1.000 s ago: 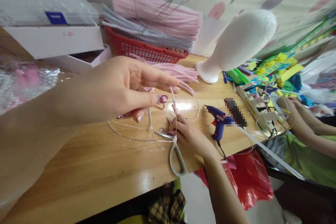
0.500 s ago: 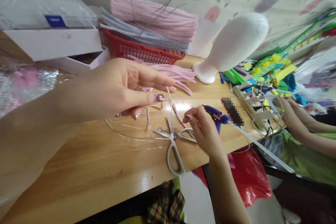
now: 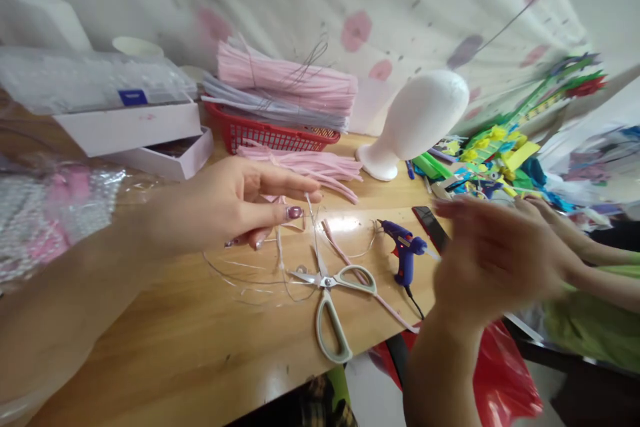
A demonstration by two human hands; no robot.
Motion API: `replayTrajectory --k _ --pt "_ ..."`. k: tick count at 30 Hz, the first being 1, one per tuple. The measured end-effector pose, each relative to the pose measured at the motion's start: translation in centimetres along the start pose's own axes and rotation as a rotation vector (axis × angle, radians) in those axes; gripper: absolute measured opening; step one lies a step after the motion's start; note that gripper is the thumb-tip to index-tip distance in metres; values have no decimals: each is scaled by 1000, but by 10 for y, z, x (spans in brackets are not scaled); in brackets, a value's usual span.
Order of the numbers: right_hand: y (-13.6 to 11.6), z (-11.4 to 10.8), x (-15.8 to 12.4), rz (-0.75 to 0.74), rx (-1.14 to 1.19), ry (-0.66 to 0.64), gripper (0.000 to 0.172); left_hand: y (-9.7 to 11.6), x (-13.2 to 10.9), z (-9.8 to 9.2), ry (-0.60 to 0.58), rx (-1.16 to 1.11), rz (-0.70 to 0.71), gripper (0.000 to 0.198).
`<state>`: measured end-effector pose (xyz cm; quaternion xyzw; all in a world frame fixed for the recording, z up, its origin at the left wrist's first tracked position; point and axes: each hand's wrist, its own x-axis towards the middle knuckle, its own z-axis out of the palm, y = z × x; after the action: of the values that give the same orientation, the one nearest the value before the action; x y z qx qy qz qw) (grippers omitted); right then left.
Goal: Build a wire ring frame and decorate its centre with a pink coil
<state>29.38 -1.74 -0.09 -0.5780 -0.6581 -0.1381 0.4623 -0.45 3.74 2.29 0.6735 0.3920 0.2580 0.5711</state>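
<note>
My left hand hovers over the table left of centre, thumb and fingers closed on a thin whitish strand near the fingertips. To the right, my right hand is raised and smeared by motion; whether anything is in its fingers cannot be made out. Between and below the hands lie spread scissors with pale handles. A pink fuzzy stem runs past them toward the table's front edge. Several thin wires are scattered left of the blades. The blue glue gun rests between the scissors and my right hand.
Behind stands a red basket with bundled pink and grey stems. More pink stems lie before it. A white foam head stands upright beside them. Boxes fill the left. A co-worker's hand is at right.
My right hand has swung away to the right, from near the strand to beyond the glue gun. My left hand keeps its hold on the strand. The view has shifted somewhat.
</note>
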Motion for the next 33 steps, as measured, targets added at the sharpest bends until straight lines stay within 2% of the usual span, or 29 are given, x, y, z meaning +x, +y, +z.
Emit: replayTrajectory --k 3,5,7,9,10,12,15,17,20,23,25,28,33 --pt "-8 12 -13 52 22 -115 27 -1 0 2 -37 -36 -47 56" --pt "-10 16 -24 155 36 -106 21 0 0 4 -55 -50 -49 55" --pt "-9 15 -33 232 44 -38 16 1 -1 6 -55 -63 -38 52" --pt "-7 14 -39 301 22 0 22 3 -1 7 -60 -67 -31 50" --pt "-5 13 -40 331 12 -21 26 4 -1 8 -62 -68 -32 50" --pt "-1 13 -39 326 22 -133 26 5 -1 8 -67 -65 -38 49" --pt "1 18 -34 197 114 -284 36 5 -1 7 -58 -45 -48 47" --pt "-1 22 -33 242 239 -256 33 6 -2 7 -47 -32 -48 46" --pt "-7 27 -34 480 503 -115 23 6 -3 7 -48 -27 -40 47" --pt "-13 31 -36 623 723 -9 25 6 -3 7 -52 -29 -36 50" --pt "-15 33 -35 672 821 -21 28 6 -2 7 -46 -26 -32 51" --pt "-15 37 -34 738 916 -107 33 7 -2 7 -43 -8 -27 52" --pt "-12 40 -34 831 982 -172 35 7 -3 6 -55 -3 -32 51"
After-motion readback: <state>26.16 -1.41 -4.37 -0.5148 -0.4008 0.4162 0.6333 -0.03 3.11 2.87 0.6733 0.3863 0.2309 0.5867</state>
